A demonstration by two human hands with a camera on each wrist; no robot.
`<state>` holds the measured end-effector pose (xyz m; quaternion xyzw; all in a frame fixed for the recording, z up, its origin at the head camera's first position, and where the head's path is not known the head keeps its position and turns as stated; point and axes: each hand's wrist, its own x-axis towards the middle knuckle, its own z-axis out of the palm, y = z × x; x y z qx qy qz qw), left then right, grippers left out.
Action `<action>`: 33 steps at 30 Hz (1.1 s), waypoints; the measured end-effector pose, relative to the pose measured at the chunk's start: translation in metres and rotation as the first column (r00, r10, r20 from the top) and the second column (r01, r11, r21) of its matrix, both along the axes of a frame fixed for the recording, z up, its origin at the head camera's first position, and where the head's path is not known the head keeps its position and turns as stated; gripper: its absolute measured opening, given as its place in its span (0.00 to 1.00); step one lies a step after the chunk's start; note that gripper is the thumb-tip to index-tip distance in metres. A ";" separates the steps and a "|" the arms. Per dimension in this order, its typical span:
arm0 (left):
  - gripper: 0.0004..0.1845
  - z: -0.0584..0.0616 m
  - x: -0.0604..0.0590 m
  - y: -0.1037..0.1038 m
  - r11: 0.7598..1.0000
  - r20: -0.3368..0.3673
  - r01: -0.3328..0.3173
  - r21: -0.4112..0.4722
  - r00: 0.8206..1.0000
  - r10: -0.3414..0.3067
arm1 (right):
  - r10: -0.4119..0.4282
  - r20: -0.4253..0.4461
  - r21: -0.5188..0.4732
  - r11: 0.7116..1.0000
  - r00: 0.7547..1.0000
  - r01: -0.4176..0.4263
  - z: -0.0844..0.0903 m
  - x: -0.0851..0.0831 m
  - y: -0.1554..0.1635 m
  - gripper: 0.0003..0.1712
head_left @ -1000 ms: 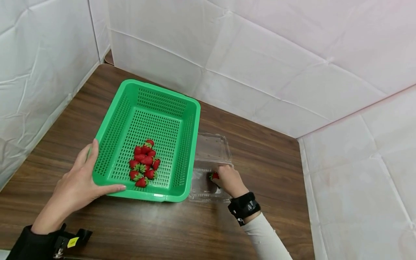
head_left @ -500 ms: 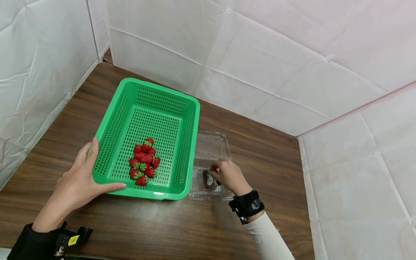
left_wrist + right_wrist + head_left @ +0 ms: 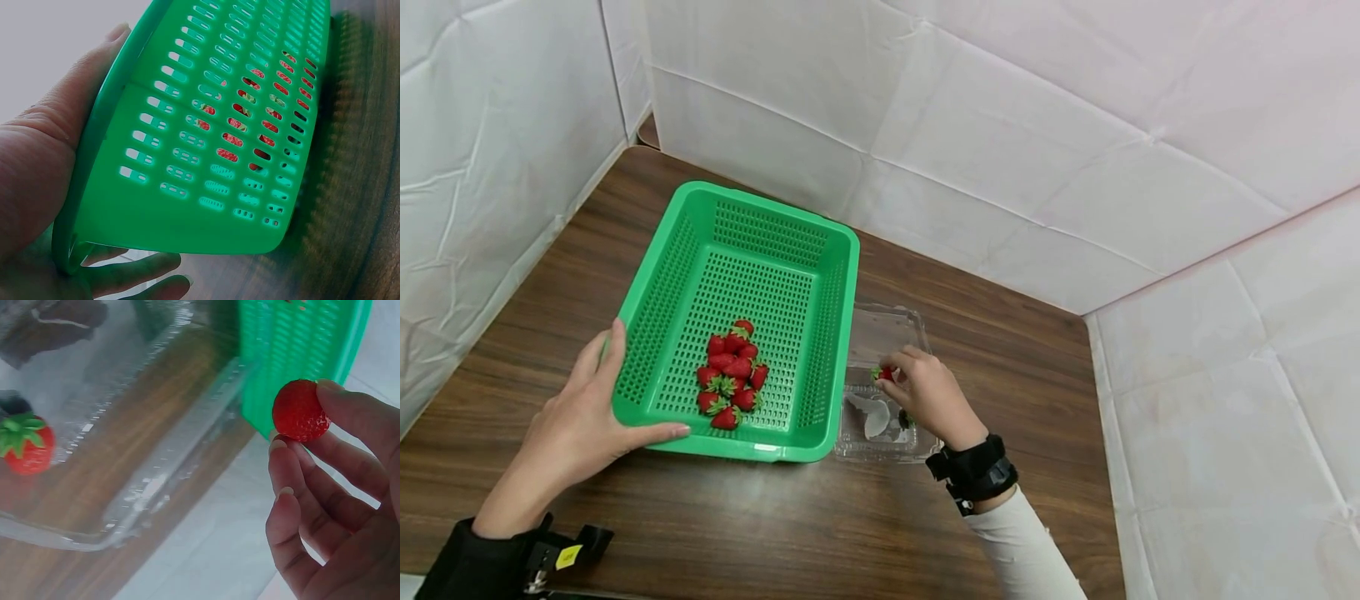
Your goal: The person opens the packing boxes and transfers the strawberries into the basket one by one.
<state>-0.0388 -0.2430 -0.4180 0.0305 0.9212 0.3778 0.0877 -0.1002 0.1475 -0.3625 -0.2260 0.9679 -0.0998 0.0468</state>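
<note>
In the head view, a green perforated plastic basket (image 3: 737, 447) holds several red strawberries (image 3: 736, 367) near its front. My left hand (image 3: 576, 425) grips the basket's near left corner; the left wrist view shows the thumb at the rim (image 3: 103, 112) and fingertips below it. Right of the basket lies a clear plastic clamshell box (image 3: 868, 450), lid folded back. Above it, my right hand (image 3: 932, 396) pinches one strawberry (image 3: 300, 411) between thumb and fingers. Another strawberry (image 3: 28, 447) with green leaves lies in the box, mostly hidden by my hand in the head view.
A dark wood-grain table (image 3: 730, 517) lies beneath everything. White sheeting (image 3: 970, 150) stands along its back, left and right sides. The basket's right wall stands close beside the clamshell box, apparently overlapping its edge in the head view.
My right hand has lifted a strawberry up out of the box's tray, moving slightly away from me. The other strawberry in the box has come into view. My left hand keeps its place on the basket.
</note>
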 end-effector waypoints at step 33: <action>0.75 0.001 0.000 -0.001 1.000 0.035 0.006 0.003 0.999 -0.006 | 0.186 -0.055 0.000 0.983 0.981 -0.186 0.041 -0.025 -0.067 0.11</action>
